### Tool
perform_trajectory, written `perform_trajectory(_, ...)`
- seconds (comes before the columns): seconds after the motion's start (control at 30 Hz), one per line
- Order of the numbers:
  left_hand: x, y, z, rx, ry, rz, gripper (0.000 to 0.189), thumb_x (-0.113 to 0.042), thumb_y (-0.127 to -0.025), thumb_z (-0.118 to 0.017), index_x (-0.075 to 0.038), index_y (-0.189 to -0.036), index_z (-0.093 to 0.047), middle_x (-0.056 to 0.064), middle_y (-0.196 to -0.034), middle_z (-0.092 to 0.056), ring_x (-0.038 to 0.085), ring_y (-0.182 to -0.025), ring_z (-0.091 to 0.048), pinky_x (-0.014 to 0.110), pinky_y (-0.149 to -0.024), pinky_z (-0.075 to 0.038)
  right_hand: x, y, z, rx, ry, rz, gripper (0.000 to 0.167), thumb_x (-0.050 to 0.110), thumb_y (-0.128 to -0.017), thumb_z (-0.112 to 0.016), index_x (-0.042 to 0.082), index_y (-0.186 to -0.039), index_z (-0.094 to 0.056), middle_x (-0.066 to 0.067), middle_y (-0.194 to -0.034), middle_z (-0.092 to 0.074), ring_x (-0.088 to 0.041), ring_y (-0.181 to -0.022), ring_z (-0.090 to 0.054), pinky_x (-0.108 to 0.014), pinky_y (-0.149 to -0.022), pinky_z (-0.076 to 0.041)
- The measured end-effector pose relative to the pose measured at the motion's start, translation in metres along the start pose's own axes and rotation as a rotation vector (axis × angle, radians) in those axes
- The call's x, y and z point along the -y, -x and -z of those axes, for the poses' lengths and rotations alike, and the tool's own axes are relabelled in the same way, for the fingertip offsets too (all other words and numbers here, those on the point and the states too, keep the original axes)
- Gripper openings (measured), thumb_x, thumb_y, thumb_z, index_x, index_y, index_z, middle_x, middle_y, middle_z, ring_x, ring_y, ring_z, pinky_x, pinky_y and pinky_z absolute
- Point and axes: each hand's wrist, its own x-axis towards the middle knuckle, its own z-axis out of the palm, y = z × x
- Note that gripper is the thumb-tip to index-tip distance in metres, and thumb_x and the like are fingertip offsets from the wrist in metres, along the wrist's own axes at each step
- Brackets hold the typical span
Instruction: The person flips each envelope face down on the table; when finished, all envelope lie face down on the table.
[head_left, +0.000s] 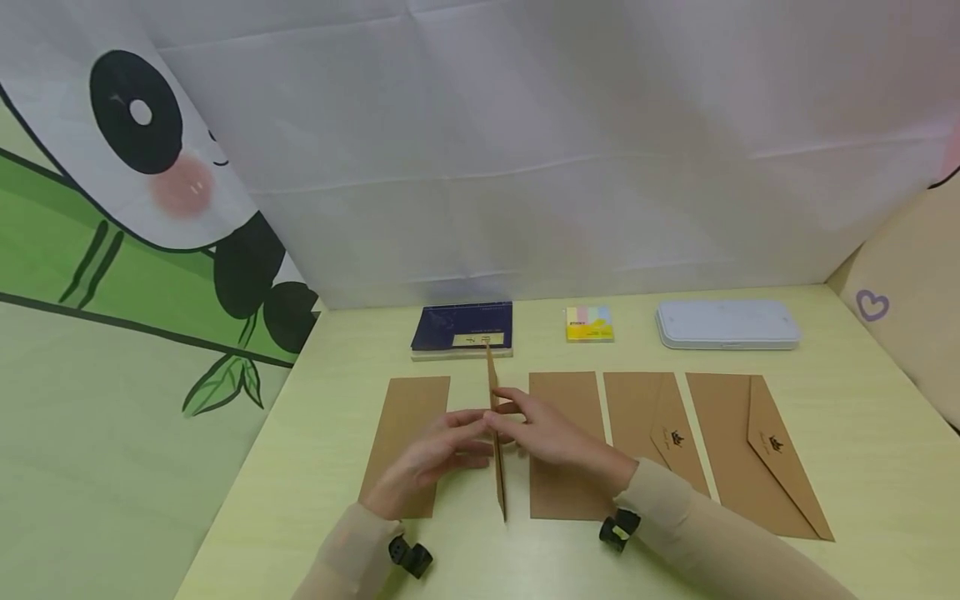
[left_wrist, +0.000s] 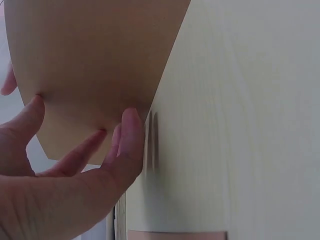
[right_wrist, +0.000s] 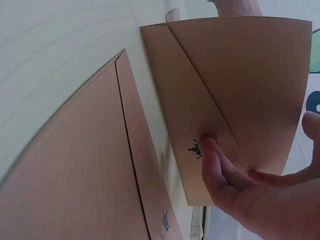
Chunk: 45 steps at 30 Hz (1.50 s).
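A brown paper envelope (head_left: 498,475) stands on its edge between the two hands, nearly edge-on in the head view. Fingertips of my left hand (head_left: 435,454) press its plain face (left_wrist: 90,55), dimpling the paper. On the opposite side, fingertips of my right hand (head_left: 555,433) rest against the face with the diagonal flap (right_wrist: 175,90), partly covering a black crown print (right_wrist: 195,149). The right thumb (right_wrist: 311,126) lies at the upper edge. Under the left forearm is a plain brown envelope (head_left: 408,408) lying flat; another plain one (head_left: 566,400) lies under the right.
Farther right lie two flat envelopes, one beside the right sleeve (head_left: 637,408) and one outermost (head_left: 720,433), both with crown-printed flaps. Along the back are a dark blue book (head_left: 457,325), a sticky-note pack (head_left: 589,321) and a pale case (head_left: 727,323), before a white cloth (head_left: 525,167).
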Motion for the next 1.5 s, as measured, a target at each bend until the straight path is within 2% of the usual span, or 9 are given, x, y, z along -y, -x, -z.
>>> perform_trajectory(0.1, 0.001, 0.001, 0.000, -0.013, -0.047, 0.002, 0.059, -0.026, -0.094, -0.063, 0.008, -0.137, -0.042, 0.015, -0.118, -0.061, 0.027, -0.097, -0.061, 0.045, -0.089, -0.046, 0.002, 0.002, 0.000, 0.003, 0.009, 0.000, 0.070, 0.047, -0.096, -0.052, 0.009, -0.149, -0.028, -0.014, -0.135, -0.049, -0.019, -0.096, -0.065, -0.044, -0.084, -0.049)
perform_trajectory(0.4, 0.001, 0.003, 0.001, -0.034, -0.109, -0.004, 0.060, -0.027, -0.093, -0.065, 0.005, -0.139, -0.041, 0.018, -0.119, -0.060, 0.029, -0.098, -0.062, 0.045, -0.088, -0.047, 0.003, 0.005, 0.000, -0.007, -0.036, 0.003, 0.068, 0.042, -0.096, -0.054, 0.010, -0.150, -0.026, -0.018, -0.134, -0.049, -0.026, -0.098, -0.064, -0.045, -0.087, -0.047)
perform_trajectory(0.63, 0.000, 0.006, 0.000, -0.049, -0.147, -0.027, 0.058, -0.023, -0.091, -0.068, -0.002, -0.139, -0.044, 0.024, -0.120, -0.057, 0.035, -0.103, -0.059, 0.046, -0.089, -0.046, 0.009, 0.010, 0.001, -0.034, -0.133, 0.010, 0.070, 0.033, -0.095, -0.059, 0.011, -0.150, -0.021, -0.024, -0.135, -0.046, -0.034, -0.103, -0.061, -0.049, -0.087, -0.047)
perform_trajectory(0.77, -0.001, 0.007, 0.000, -0.067, -0.176, -0.048, 0.057, -0.021, -0.090, -0.069, -0.002, -0.139, -0.045, 0.020, -0.114, -0.060, 0.029, -0.099, -0.061, 0.047, -0.088, -0.046, 0.010, 0.010, 0.000, -0.071, -0.157, 0.003, 0.069, 0.025, -0.096, -0.059, 0.014, -0.151, -0.019, -0.028, -0.133, -0.046, -0.031, -0.101, -0.062, -0.046, -0.085, -0.048)
perform_trajectory(1.0, 0.000, 0.009, 0.003, -0.146, -0.204, -0.087, 0.058, -0.017, -0.088, -0.070, 0.008, -0.134, -0.045, 0.018, -0.109, -0.063, 0.023, -0.092, -0.064, 0.044, -0.085, -0.049, 0.010, 0.008, -0.002, -0.132, -0.219, 0.038, 0.076, 0.014, -0.096, -0.058, 0.014, -0.154, -0.008, -0.031, -0.128, -0.049, -0.030, -0.095, -0.064, -0.049, -0.084, -0.048)
perform_trajectory(1.17, 0.003, 0.008, 0.006, -0.214, -0.221, -0.103, 0.057, -0.014, -0.088, -0.070, 0.015, -0.130, -0.046, 0.019, -0.109, -0.061, 0.022, -0.091, -0.063, 0.040, -0.085, -0.049, 0.010, 0.012, -0.004, -0.177, -0.181, 0.056, 0.075, 0.023, -0.096, -0.061, 0.018, -0.154, -0.013, -0.027, -0.130, -0.051, -0.025, -0.091, -0.066, -0.047, -0.086, -0.047)
perform_trajectory(1.33, 0.004, 0.009, 0.007, -0.292, -0.252, -0.137, 0.050, -0.010, -0.085, -0.071, 0.015, -0.124, -0.053, 0.018, -0.105, -0.060, 0.021, -0.087, -0.063, 0.037, -0.081, -0.050, 0.005, 0.016, -0.005, -0.194, -0.139, 0.096, 0.073, 0.028, -0.095, -0.061, 0.015, -0.153, -0.019, -0.025, -0.134, -0.047, -0.025, -0.100, -0.064, -0.043, -0.088, -0.047)
perform_trajectory(1.5, 0.003, 0.011, 0.008, -0.363, -0.273, -0.146, 0.048, -0.010, -0.082, -0.074, 0.011, -0.122, -0.057, 0.016, -0.101, -0.060, 0.019, -0.084, -0.060, 0.031, -0.077, -0.049, -0.002, 0.016, -0.006, -0.240, -0.058, 0.152, 0.070, 0.021, -0.094, -0.063, 0.007, -0.151, -0.024, -0.023, -0.130, -0.050, -0.021, -0.098, -0.064, -0.033, -0.081, -0.051)
